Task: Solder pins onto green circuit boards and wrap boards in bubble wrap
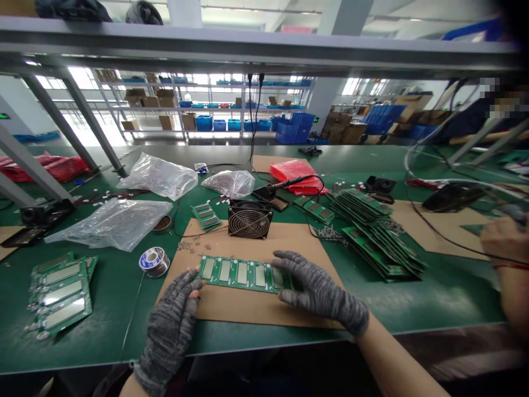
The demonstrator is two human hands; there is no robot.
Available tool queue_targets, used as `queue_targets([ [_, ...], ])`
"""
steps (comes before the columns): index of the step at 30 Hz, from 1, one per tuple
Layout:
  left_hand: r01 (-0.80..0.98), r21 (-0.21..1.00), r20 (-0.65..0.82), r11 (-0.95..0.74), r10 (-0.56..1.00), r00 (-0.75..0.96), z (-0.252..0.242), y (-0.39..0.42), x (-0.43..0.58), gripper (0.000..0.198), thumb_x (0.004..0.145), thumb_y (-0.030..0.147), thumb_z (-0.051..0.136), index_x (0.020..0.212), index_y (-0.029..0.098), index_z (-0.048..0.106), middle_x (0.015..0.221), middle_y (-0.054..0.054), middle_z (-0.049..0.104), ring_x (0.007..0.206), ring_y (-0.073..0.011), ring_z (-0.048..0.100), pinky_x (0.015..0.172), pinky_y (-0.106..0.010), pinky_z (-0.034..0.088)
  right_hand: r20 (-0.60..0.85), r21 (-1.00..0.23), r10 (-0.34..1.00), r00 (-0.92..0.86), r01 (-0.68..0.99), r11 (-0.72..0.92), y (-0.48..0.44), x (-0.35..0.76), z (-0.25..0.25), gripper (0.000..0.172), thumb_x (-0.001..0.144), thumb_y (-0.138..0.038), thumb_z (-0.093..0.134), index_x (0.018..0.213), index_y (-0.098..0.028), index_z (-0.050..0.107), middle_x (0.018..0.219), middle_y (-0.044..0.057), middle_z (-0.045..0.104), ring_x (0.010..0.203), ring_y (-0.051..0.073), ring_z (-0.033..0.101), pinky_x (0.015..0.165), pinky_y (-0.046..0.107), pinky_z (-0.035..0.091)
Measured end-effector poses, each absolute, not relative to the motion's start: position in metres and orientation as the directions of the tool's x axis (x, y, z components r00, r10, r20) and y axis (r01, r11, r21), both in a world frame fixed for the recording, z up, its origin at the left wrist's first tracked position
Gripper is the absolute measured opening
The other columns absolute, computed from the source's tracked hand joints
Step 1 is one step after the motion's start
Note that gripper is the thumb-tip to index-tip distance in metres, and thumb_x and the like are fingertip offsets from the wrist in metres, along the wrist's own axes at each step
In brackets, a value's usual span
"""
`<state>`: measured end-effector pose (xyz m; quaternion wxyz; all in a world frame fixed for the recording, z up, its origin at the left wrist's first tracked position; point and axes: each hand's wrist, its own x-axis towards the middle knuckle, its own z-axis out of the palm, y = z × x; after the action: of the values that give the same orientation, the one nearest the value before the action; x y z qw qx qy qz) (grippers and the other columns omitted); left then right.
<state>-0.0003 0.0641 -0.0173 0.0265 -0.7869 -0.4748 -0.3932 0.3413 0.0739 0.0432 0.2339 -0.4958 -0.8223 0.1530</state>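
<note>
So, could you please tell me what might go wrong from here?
Loose bits lie on the cardboard near the board, so some could get caught under it. The stack on the right is uneven and might slide if the right hand bumps it. The spool sits near the left hand and could be knocked.

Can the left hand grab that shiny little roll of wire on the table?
Probably yes. The wire spool looks close to the left hand, and nothing seems to stand between them. That hand would likely have to leave the circuit board first.
</note>
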Motion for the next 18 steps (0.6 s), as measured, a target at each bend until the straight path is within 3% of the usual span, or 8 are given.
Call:
queue_targets([
  [2,0.770,0.131,0.702,-0.624,0.607,0.372,-0.006,0.051,0.008,0.035,0.097,0.019,0.041,0.129,0.020,0.057,0.119,-0.008,0.070,0.111,-0.0183,0.067,0.096,-0.033,0.058,0.313,-0.576,0.897,-0.313,0.688,0.441,0.068,0.329,0.049,0.060,0.081,-0.042,0.069,0.134,-0.019,0.055,0.134,0.016,0.058,0.122,0.031,0.056,0.102,0.052,0.047],
  [4,0.703,-0.146,0.711,-0.696,0.420,0.564,0.011,0.039,0.025,0.034,0.095,0.013,0.039,0.121,0.017,0.060,0.105,-0.009,0.074,0.096,-0.0196,0.072,0.081,-0.030,0.062,0.340,-0.691,0.898,-0.280,0.573,0.440,0.060,0.308,0.057,0.060,0.084,-0.044,0.067,0.137,-0.021,0.051,0.120,0.011,0.065,0.108,0.024,0.063,0.095,0.043,0.052],
  [6,0.643,-0.261,0.669,-0.720,0.346,0.658,0.030,0.033,0.043,0.032,0.094,0.009,0.036,0.107,0.015,0.064,0.092,-0.008,0.075,0.080,-0.0196,0.073,0.067,-0.029,0.062,0.294,-0.773,0.893,-0.341,0.464,0.432,0.053,0.285,0.067,0.042,0.088,-0.042,0.063,0.125,-0.022,0.060,0.100,0.005,0.069,0.089,0.017,0.065,0.082,0.033,0.053],
  [8,0.624,-0.244,0.640,-0.742,0.360,0.679,0.043,0.029,0.053,0.035,0.095,0.009,0.031,0.097,0.014,0.066,0.080,-0.005,0.074,0.064,-0.0174,0.070,0.056,-0.027,0.059,0.218,-0.797,0.867,-0.448,0.431,0.423,0.050,0.269,0.074,0.021,0.091,-0.038,0.059,0.098,-0.021,0.069,0.083,0.001,0.068,0.075,0.013,0.062,0.070,0.026,0.048],
  [11,0.586,-0.237,0.637,-0.775,0.332,0.696,0.043,0.025,0.045,0.033,0.097,0.013,0.035,0.106,0.015,0.066,0.091,-0.006,0.075,0.078,-0.0181,0.072,0.067,-0.027,0.060,0.183,-0.763,0.865,-0.468,0.487,0.425,0.050,0.263,0.079,0.024,0.092,-0.033,0.055,0.076,-0.018,0.064,0.070,-0.001,0.063,0.066,0.011,0.056,0.061,0.024,0.041],
  [14,0.621,-0.129,0.644,-0.773,0.411,0.645,0.024,0.020,0.031,0.037,0.097,0.017,0.046,0.132,0.019,0.056,0.115,-0.008,0.072,0.108,-0.0217,0.068,0.088,-0.032,0.057,0.217,-0.784,0.901,-0.376,0.483,0.390,0.050,0.267,0.083,0.023,0.090,-0.039,0.056,0.081,-0.018,0.063,0.076,0.001,0.064,0.071,0.013,0.058,0.065,0.026,0.043],
  [16,0.637,-0.006,0.651,-0.771,0.480,0.588,0.014,0.020,0.033,0.046,0.095,0.016,0.050,0.140,0.026,0.050,0.108,-0.005,0.074,0.096,-0.0207,0.071,0.082,-0.032,0.059,0.196,-0.822,0.902,-0.385,0.437,0.365,0.048,0.267,0.086,0.027,0.088,-0.044,0.057,0.091,-0.018,0.065,0.083,0.003,0.067,0.075,0.015,0.061,0.066,0.026,0.044],
  [18,0.623,0.091,0.648,-0.777,0.521,0.556,0.013,0.025,0.043,0.050,0.094,0.017,0.051,0.141,0.032,0.048,0.093,-0.002,0.075,0.075,-0.0190,0.071,0.072,-0.032,0.061,0.170,-0.819,0.868,-0.466,0.423,0.387,0.047,0.264,0.089,0.028,0.090,-0.044,0.054,0.089,-0.018,0.065,0.080,0.002,0.066,0.071,0.014,0.059,0.061,0.024,0.042],
])
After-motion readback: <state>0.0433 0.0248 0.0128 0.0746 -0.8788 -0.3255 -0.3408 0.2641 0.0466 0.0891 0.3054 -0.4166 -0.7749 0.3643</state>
